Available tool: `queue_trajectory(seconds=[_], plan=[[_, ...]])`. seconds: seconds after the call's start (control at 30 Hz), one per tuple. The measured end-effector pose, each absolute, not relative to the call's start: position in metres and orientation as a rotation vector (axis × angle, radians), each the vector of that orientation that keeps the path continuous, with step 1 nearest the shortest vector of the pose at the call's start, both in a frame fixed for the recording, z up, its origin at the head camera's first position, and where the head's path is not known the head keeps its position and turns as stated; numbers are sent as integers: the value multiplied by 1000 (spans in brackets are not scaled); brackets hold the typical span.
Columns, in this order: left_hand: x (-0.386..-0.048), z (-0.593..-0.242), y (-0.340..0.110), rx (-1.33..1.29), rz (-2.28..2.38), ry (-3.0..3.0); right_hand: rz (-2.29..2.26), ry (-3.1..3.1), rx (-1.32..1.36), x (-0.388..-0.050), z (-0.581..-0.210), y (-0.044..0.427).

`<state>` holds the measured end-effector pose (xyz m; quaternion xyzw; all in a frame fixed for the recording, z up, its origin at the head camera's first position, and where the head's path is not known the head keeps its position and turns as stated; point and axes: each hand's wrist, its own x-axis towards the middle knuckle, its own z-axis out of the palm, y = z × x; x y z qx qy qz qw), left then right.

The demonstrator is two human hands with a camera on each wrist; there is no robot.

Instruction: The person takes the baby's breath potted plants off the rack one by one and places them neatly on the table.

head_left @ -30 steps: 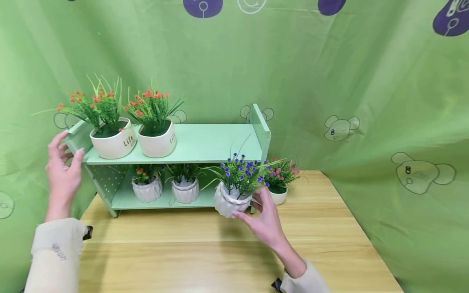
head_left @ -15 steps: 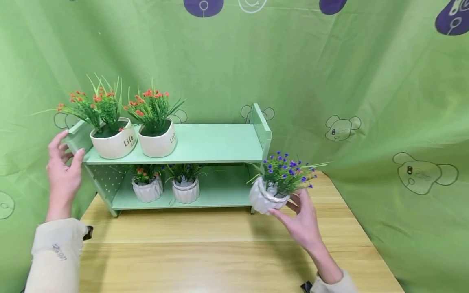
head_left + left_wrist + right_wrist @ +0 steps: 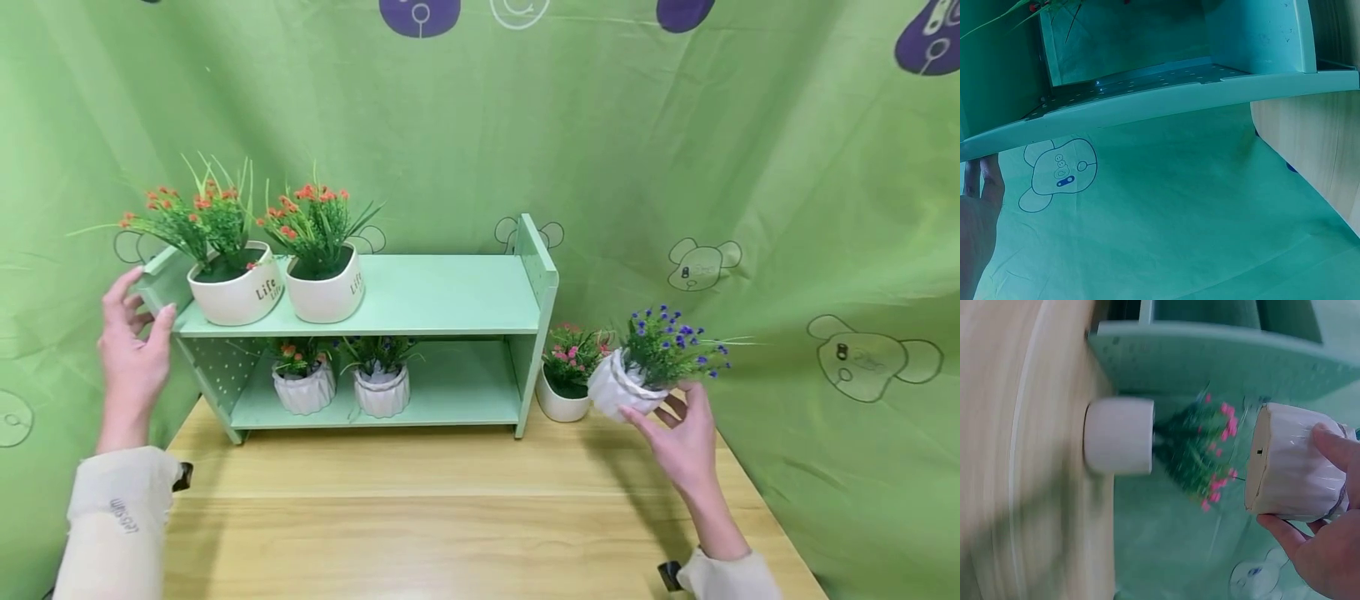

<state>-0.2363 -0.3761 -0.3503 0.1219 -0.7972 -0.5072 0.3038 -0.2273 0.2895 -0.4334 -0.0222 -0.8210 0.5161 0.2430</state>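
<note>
My right hand [image 3: 684,437] holds a white pleated flowerpot [image 3: 1294,462] of small blue-purple flowers [image 3: 678,337], tilted and raised above the table. Thumb and fingers grip opposite sides of the pot; its bottom shows in the right wrist view. At the left end of a two-tier mint-green shelf [image 3: 442,292], my left hand [image 3: 135,354] grips the side panel [image 3: 1166,103], thumb toward the front edge. Between the shelf and the held pot, a smooth white pot [image 3: 1119,435] with pink flowers [image 3: 572,354] stands on the table.
Two white "Life" pots [image 3: 236,293] with orange-red flowers stand on the upper tier's left part. Below are a white pleated pot with orange flowers [image 3: 303,390] and another with purple flowers [image 3: 382,393]. A green curtain [image 3: 750,167] hangs behind the wooden table [image 3: 420,517].
My right hand has carried the purple-flowered pot rightward, from in front of the shelf to past the pink-flowered pot, which shows again. The left hand stays on the shelf.
</note>
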Motion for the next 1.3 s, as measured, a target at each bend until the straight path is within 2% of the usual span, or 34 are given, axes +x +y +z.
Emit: queue_trajectory(seconds=[0.5, 0.77, 1.3], plan=[[-236, -350, -378, 318, -1336, -2104, 1342, -2311, -295, -283, -452, 338], [-237, -350, -376, 316, -1350, -2107, 1329, -2324, -380, -306, -476, 349], [-236, -350, -374, 339, -1336, -2120, 1350, -2384, -476, -325, -512, 349]])
